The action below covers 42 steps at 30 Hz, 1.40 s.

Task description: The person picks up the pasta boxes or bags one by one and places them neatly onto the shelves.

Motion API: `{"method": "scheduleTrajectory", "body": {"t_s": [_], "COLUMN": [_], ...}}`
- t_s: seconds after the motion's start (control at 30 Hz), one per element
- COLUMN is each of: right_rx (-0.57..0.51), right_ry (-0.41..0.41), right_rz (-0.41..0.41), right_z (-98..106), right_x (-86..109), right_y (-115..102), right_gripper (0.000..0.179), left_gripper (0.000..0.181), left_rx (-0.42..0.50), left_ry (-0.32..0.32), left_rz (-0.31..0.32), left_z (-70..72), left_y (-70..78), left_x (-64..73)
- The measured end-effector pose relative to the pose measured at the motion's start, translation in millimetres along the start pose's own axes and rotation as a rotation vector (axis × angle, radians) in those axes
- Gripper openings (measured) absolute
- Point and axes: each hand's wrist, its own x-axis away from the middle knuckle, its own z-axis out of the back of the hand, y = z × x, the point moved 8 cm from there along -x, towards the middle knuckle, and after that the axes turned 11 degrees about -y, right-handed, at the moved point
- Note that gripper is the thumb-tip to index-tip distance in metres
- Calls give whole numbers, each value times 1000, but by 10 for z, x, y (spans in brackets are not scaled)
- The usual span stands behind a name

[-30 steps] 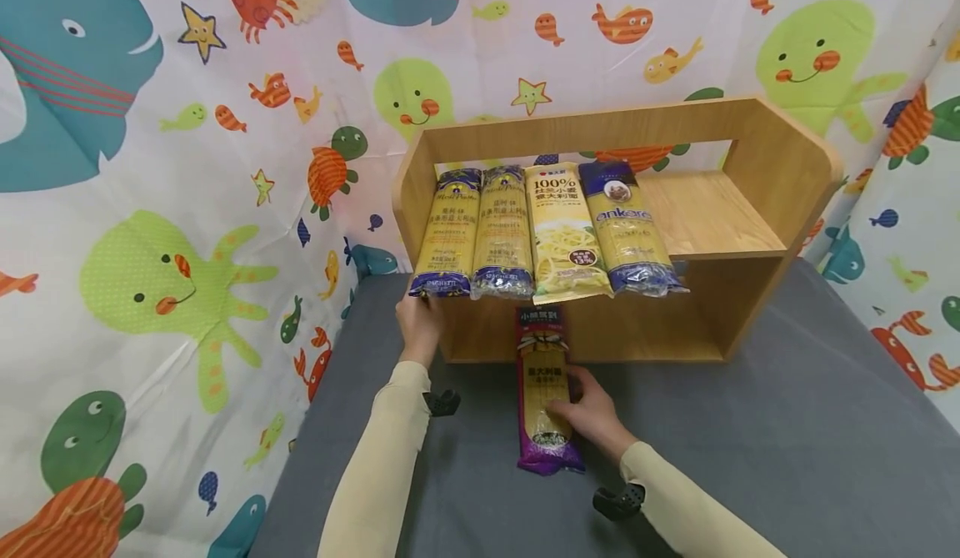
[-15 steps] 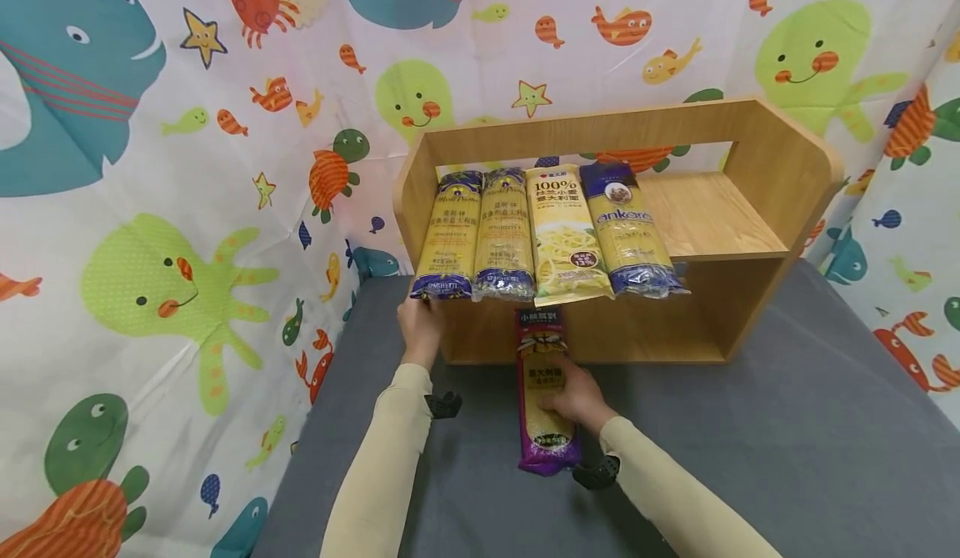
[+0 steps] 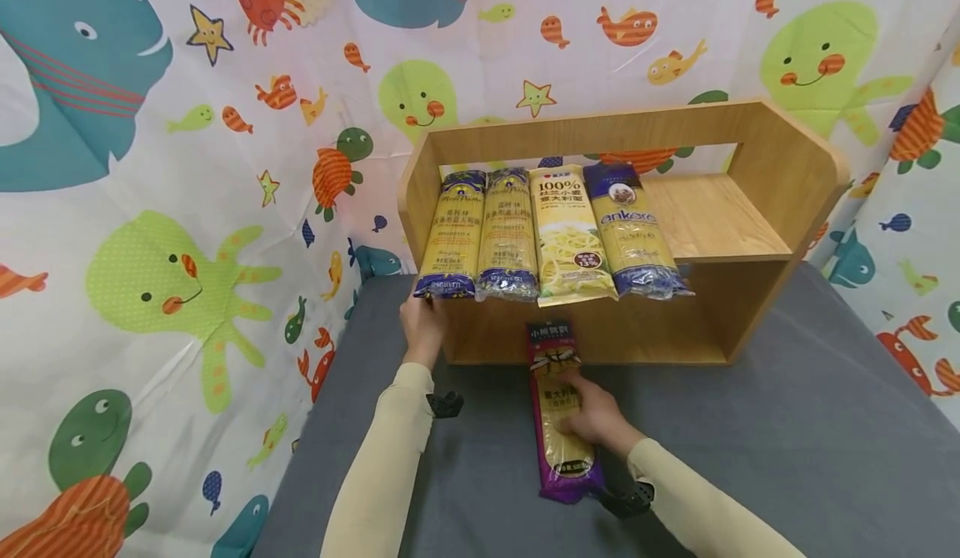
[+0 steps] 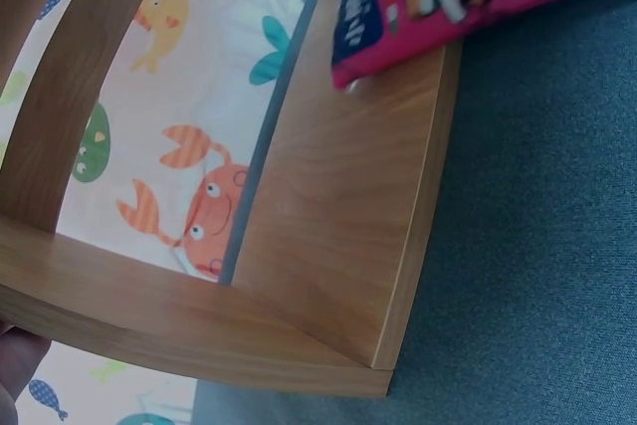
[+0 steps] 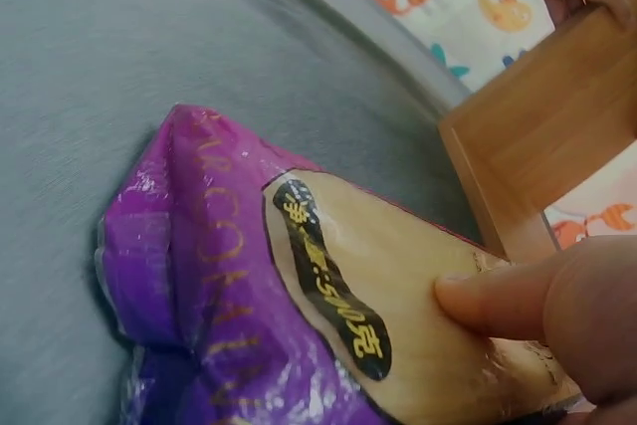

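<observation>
My right hand (image 3: 600, 418) grips a purple pack of spaghetti (image 3: 567, 481) across its middle, with the thumb lying on the clear window. In the right wrist view the thumb (image 5: 518, 301) presses the pack's front beside a black label. The pack's dark top end is just in front of the wooden shelf's (image 3: 787, 145) lower level; the left wrist view shows its pink corner (image 4: 398, 42) over the bottom board. My left hand (image 3: 422, 324) holds the front edge of the shelf's left side panel; part of it (image 4: 20, 360) shows at the left wrist view's edge.
On the upper level, side by side, lie two blue-ended spaghetti packs (image 3: 455, 233) (image 3: 507, 237), a cream pack (image 3: 570, 241) and a blue-topped pack (image 3: 630, 228). Bare board (image 3: 716, 216) shows to their right. A grey cloth (image 3: 787, 441) covers the table; a patterned curtain hangs behind.
My right hand has shifted its hold across the pack, then moved it right and toward me, drawing its top end out from the lower level. The left hand stays at the side panel.
</observation>
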Motion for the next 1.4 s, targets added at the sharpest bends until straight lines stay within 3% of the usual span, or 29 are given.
{"method": "scheduleTrajectory", "body": {"t_s": [0.3,0.6,0.8,0.97,1.13,1.33,1.4], "right_rx": [-55,-199,-206,-365,-475,-552,-544], "right_ry": [20,-12,-6,-49,-100,-193,-191], "right_rz": [31,-57,-91,-172,-193,-119,-133], "right_z": [176,422,621,738,918,1250,1386], "right_x": [404,808,1113,1399,1654,1872,1937], "right_y": [286,740,968,1112,1150,1034,972], "right_gripper": [74,78,80,81,80,67,65], "left_gripper": [27,27,27,28,26,28,28], "left_rx": [44,44,37,35,44,50,44], "left_ry": [-27,-10,-22,-24,-17,-24,-27], "left_rz": [37,44,61,37,19,33,37], "left_z": [-27,3,-18,-32,-26,-15,-19], "left_y": [-9,-13,1,25,21,12,13], "left_x": [24,51,60,48,18,17,27]}}
